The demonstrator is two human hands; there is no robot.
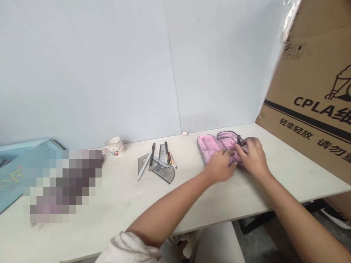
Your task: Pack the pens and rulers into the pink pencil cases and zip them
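An open pink pencil case (208, 149) with a dark rim lies on the white table (137, 204), its two halves spread apart. My left hand (219, 166) rests on the case's near middle, with its fingers gripping the fabric. My right hand (253, 157) is on the right half, its fingertips pinching a dark slim item (239, 140) that may be a pen. The hands nearly touch, and together they hide much of the inside of the case.
To the left of the case lie a metal ruler (163, 153), a clear protractor (164, 172), a set square (144, 164), and several pens (170, 159). A white mug (114, 146) stands by the wall, a blue board (13, 175) lies at the far left, and a cardboard box (309, 91) stands at the right.
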